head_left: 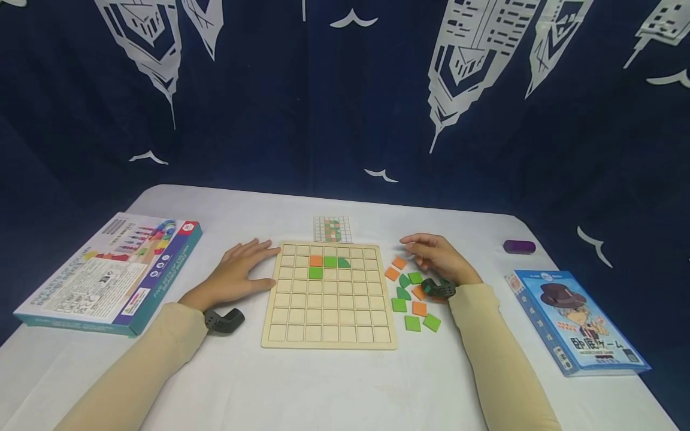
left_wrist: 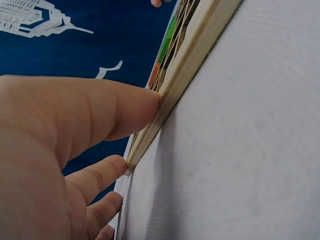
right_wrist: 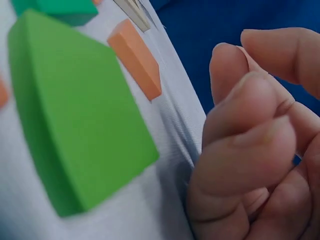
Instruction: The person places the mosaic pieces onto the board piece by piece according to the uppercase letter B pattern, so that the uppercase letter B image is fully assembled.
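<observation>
A wooden grid board [head_left: 331, 302] lies flat on the table. On its upper rows sit an orange square tile [head_left: 315, 261], two green square tiles [head_left: 330, 261] and a dark green rounded tile [head_left: 344, 263]. My left hand [head_left: 239, 267] is spread at the board's left side, thumb and a fingertip touching its edge [left_wrist: 175, 85]. To the right, my right hand [head_left: 439, 256] hovers over loose tiles with loosely bent fingers and holds nothing. Closest to it in the right wrist view are a green tile [right_wrist: 90, 115] and an orange tile [right_wrist: 135, 60]. Its wrist covers some tiles.
Behind the board lies a small pattern card [head_left: 332, 229]. A large game box [head_left: 113, 269] is at the left, a blue game box [head_left: 579, 323] at the right. A purple oblong object [head_left: 519, 246] lies beyond the blue box. Dark blue cloth [head_left: 302, 120] hangs behind the table.
</observation>
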A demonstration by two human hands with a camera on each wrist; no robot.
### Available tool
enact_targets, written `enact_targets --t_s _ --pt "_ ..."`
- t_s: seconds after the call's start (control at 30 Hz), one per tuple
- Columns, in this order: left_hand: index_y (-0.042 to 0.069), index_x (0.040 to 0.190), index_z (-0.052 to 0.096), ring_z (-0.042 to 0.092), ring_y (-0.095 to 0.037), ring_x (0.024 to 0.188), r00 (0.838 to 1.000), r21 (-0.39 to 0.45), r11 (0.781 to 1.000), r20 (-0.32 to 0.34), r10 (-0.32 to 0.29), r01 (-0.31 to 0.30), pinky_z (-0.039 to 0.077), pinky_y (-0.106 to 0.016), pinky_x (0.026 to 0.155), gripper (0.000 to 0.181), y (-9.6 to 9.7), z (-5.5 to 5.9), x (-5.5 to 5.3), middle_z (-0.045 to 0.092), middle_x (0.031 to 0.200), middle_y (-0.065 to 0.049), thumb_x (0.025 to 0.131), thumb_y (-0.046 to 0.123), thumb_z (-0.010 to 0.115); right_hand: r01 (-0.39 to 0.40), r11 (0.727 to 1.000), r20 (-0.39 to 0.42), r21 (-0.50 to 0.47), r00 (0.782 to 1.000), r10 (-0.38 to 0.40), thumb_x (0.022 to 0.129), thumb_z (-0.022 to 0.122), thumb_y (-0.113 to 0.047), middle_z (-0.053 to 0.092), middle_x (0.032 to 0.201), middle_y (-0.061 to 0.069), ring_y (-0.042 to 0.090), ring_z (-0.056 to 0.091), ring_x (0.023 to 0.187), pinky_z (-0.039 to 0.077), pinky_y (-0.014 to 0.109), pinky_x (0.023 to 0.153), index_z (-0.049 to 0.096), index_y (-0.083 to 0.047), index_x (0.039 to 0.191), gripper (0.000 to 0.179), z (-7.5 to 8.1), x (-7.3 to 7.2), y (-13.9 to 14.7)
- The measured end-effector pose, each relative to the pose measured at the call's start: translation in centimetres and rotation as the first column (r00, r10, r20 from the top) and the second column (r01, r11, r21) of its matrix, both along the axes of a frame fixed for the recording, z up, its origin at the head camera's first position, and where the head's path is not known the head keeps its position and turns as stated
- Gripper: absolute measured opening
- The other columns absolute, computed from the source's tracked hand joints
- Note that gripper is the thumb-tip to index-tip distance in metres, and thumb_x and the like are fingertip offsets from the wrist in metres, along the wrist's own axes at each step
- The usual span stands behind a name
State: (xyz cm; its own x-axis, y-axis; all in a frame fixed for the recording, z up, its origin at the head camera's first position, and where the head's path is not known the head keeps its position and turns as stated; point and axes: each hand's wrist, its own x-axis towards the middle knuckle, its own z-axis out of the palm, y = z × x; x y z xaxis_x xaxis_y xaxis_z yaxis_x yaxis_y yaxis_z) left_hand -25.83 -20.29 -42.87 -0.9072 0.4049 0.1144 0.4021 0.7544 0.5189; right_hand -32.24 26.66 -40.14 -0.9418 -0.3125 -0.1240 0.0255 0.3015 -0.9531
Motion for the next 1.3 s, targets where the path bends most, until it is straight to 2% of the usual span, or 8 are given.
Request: enact_targets --t_s 0.37,0.6,0.67,0.83,1.07,1.3 --pt "0.009 0.162 0.05 0.02 -0.047 0.163 1.0 -0.003 1.0 0.0 -0.001 0.001 0.006 -0.066 0.131 0.074 0.1 0.2 0.1 0.036 0.172 -0.021 0.097 0.036 0.073 -0.006 1.0 0.003 0.02 1.0 0.006 0.107 0.063 -0.009 0.058 0.076 -0.002 0.008 0.048 0.063 0.043 0.02 0.057 0.059 0.014 0.141 0.042 -0.3 -0.1 -0.1" --pt "0.009 0.162 0.05 0.02 -0.047 0.163 1.0 -0.003 1.0 0.006 0.002 -0.002 0.006 -0.066 0.131 0.074 0.0 0.2 0.1 0.036 0.172 -0.021 0.097 0.036 0.074 -0.035 0.985 0.005 0.169 0.999 0.035 0.101 0.069 -0.01 0.053 0.073 -0.002 0.012 0.044 0.063 0.039 0.023 0.062 0.066 0.01 0.137 0.041 -0.2 -0.2 -0.2" --pt "0.009 0.162 0.05 0.02 -0.047 0.163 1.0 -0.005 1.0 0.003 0.002 -0.002 0.006 -0.066 0.131 0.074 0.0 0.2 0.1 0.036 0.172 -0.021 0.097 0.036 0.074 -0.038 0.98 0.006 0.193 0.999 0.037 0.101 0.07 -0.01 0.057 0.075 -0.003 0.011 0.047 0.066 0.04 0.022 0.063 0.068 0.009 0.135 0.039 -0.2 -0.2 -0.3" --pt "0.01 0.162 0.049 0.019 -0.047 0.163 1.0 -0.01 1.0 0.004 0.0 0.0 0.006 -0.066 0.131 0.075 0.0 0.2 0.0 0.036 0.172 -0.021 0.097 0.037 0.073 -0.068 0.975 0.0 0.214 0.998 0.07 0.097 0.07 -0.003 0.063 0.088 -0.004 0.009 0.048 0.068 0.039 0.022 0.059 0.07 0.009 0.133 0.038 -0.2 -0.1 -0.3" --pt "0.01 0.162 0.05 0.019 -0.047 0.163 1.0 -0.006 1.0 0.003 -0.005 0.005 0.006 -0.067 0.131 0.074 0.0 0.2 0.0 0.036 0.173 -0.021 0.098 0.036 0.073 -0.128 0.968 -0.022 0.215 0.991 0.135 0.088 0.066 0.009 0.056 0.082 -0.001 0.01 0.049 0.072 0.041 0.021 0.066 0.069 0.013 0.132 0.044 -0.3 -0.2 -0.5" --pt "0.01 0.163 0.049 0.019 -0.046 0.163 1.0 -0.005 1.0 0.008 -0.006 0.006 0.006 -0.066 0.131 0.074 0.0 0.2 0.1 0.035 0.173 -0.021 0.098 0.037 0.073 -0.084 0.958 -0.031 0.275 0.995 0.096 0.088 0.074 0.004 0.057 0.08 -0.001 0.011 0.049 0.074 0.042 0.021 0.066 0.07 0.012 0.128 0.041 -0.2 0.0 -1.0"
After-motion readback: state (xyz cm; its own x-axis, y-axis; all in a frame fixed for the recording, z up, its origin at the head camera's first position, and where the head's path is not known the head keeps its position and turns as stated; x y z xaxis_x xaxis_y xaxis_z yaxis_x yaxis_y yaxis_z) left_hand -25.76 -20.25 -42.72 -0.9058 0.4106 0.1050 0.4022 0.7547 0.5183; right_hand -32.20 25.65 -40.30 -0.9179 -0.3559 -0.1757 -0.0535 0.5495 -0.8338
